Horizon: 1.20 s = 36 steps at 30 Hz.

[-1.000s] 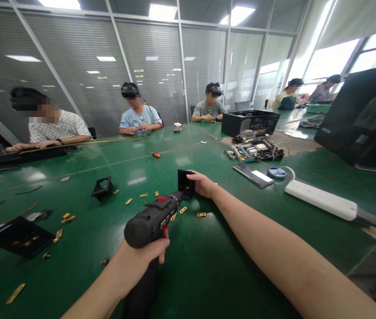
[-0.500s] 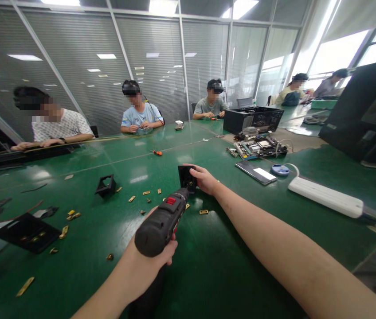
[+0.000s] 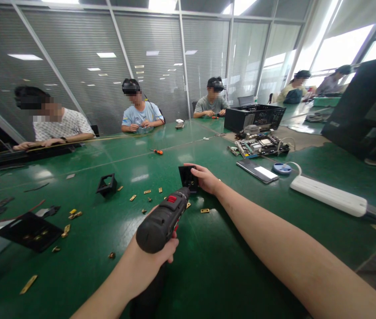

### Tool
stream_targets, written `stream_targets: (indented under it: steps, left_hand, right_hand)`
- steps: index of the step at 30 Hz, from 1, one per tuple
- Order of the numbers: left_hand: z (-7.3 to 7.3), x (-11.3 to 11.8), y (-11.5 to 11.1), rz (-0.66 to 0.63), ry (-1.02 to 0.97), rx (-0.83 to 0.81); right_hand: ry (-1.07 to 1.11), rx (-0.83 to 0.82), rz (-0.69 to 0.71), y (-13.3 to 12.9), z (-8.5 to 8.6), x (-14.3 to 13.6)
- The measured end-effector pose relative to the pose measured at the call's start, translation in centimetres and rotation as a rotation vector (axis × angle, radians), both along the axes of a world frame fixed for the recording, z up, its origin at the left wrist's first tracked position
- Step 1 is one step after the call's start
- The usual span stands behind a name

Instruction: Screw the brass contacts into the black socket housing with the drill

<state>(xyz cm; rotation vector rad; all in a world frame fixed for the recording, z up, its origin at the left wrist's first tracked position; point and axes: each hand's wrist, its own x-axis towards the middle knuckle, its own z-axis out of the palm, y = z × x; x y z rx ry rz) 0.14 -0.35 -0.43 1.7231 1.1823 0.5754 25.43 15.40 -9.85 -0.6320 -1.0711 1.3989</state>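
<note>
My left hand (image 3: 156, 257) is wrapped round the grip of a black cordless drill (image 3: 163, 221) with a red switch on top. The drill's chuck points away from me at a small black panel (image 3: 187, 176); whether the bit touches it is hidden. My right hand (image 3: 204, 178) grips that panel by its right edge and holds it upright, thumb on the near face. Brass-coloured bits show on the panel. Around it on the green table lie small brass plates (image 3: 205, 211) and screws (image 3: 111, 255). A black square frame (image 3: 107, 184) lies to the left.
Another black panel (image 3: 30, 231) lies at left near brass pieces. An orange screwdriver (image 3: 158, 152) is farther back. To the right are a phone (image 3: 257, 171), a white power strip (image 3: 327, 195), a circuit board (image 3: 261, 144) and a black case (image 3: 254, 118). Several people sit across the table.
The view has shifted very slightly. Both hands keep their hold on the drill and the panel, with hardly any movement between them.
</note>
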Motion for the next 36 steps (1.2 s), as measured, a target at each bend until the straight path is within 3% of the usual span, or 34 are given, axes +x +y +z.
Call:
stream_targets:
  steps: [12,36]
  left_hand:
    - [0.25,-0.05,0.08,0.003,0.019,0.008]
    - [-0.22,-0.29,0.36,-0.009,0.034,-0.013]
  right_hand:
    - [0.042,-0.061,0.007,0.02,-0.01,-0.16]
    - [0.131,0.005,0.037,0.62,-0.43,0.45]
